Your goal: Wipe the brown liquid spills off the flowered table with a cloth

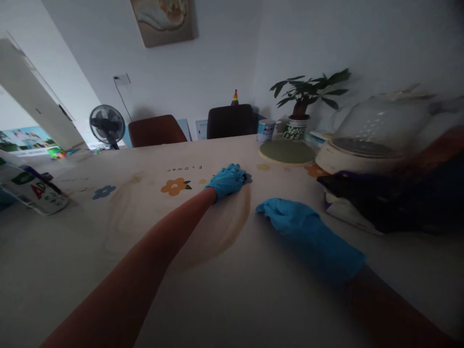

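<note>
Resting on tablecloth [145,217]: left hand [227,180] half-curled, right hand [286,215] flat, open.

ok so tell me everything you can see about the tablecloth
The tablecloth is cream and smooth, lying flat over the table, printed with small orange, blue and yellow flowers and the word FLOWER, upside down from here. A brownish curved smear marks its middle. The blue-gloved left hand presses on it at the smear's far end; the right hand lies flat alongside. A green round mat rests near its far edge.
</note>
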A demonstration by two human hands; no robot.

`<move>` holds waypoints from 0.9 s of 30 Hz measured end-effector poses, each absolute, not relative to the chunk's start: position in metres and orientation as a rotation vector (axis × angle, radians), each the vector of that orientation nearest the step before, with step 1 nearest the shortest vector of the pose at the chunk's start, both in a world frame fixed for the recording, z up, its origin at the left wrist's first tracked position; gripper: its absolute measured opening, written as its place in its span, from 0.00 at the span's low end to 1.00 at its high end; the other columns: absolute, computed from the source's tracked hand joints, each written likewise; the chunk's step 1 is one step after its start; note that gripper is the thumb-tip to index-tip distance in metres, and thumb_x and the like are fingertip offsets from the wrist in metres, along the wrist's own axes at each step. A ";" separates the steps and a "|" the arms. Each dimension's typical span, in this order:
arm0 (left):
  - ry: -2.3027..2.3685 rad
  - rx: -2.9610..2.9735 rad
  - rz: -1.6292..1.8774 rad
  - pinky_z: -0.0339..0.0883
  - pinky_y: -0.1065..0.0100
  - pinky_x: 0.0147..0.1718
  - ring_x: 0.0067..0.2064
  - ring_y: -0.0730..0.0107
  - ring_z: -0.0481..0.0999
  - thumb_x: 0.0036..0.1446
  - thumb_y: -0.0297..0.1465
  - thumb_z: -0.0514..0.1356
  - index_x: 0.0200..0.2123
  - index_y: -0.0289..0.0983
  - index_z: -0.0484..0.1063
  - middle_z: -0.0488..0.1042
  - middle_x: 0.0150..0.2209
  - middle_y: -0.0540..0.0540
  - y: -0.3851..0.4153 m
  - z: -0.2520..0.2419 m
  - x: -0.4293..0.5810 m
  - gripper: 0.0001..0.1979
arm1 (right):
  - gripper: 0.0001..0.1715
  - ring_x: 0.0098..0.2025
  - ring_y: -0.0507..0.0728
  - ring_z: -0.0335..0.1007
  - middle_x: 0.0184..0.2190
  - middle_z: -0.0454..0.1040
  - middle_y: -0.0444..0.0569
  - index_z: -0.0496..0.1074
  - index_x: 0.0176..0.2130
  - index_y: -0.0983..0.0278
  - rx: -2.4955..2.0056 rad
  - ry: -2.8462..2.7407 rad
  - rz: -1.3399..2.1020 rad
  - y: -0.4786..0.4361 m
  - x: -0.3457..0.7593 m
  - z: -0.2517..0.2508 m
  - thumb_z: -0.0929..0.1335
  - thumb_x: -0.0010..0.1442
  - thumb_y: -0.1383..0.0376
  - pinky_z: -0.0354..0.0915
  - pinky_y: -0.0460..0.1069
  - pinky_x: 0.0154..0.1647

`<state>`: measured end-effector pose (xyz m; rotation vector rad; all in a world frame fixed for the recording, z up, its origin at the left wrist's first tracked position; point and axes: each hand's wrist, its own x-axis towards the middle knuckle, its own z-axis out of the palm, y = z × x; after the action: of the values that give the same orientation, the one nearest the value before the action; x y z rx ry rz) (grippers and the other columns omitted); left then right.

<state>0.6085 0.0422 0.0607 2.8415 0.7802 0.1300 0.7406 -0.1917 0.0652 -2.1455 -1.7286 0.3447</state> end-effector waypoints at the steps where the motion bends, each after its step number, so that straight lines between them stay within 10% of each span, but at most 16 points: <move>1: 0.825 2.833 0.135 0.59 0.41 0.82 0.83 0.40 0.65 0.84 0.35 0.51 0.72 0.35 0.78 0.66 0.82 0.30 0.047 0.061 0.615 0.24 | 0.23 0.55 0.67 0.91 0.56 0.92 0.51 0.91 0.53 0.54 -2.150 -1.718 0.326 -0.191 0.741 0.064 0.66 0.76 0.58 0.83 0.62 0.66; 6: 0.865 2.812 0.137 0.64 0.37 0.78 0.78 0.37 0.70 0.80 0.33 0.57 0.69 0.33 0.80 0.72 0.76 0.26 0.062 0.063 0.626 0.22 | 0.26 0.57 0.67 0.90 0.57 0.91 0.51 0.90 0.55 0.56 -2.176 -1.703 0.275 -0.194 0.738 0.061 0.63 0.77 0.59 0.81 0.63 0.70; 14: 0.232 2.798 0.116 0.46 0.54 0.88 0.87 0.56 0.60 0.75 0.25 0.56 0.75 0.37 0.79 0.67 0.84 0.40 0.044 0.058 0.584 0.30 | 0.24 0.66 0.70 0.87 0.65 0.88 0.58 0.89 0.58 0.60 -2.208 -1.679 0.361 -0.196 0.727 0.086 0.65 0.77 0.67 0.75 0.64 0.77; 27: 0.022 2.542 0.042 0.47 0.52 0.87 0.89 0.54 0.57 0.75 0.40 0.60 0.63 0.54 0.89 0.71 0.82 0.54 -0.017 0.067 0.441 0.22 | 0.22 0.60 0.66 0.89 0.59 0.90 0.56 0.88 0.52 0.59 -2.023 -1.748 0.273 -0.203 0.734 0.082 0.65 0.72 0.68 0.78 0.60 0.72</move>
<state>0.4413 -0.0172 0.0667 2.5421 0.0215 0.0418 0.7338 -0.2034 0.0817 -2.0232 -1.7485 0.2734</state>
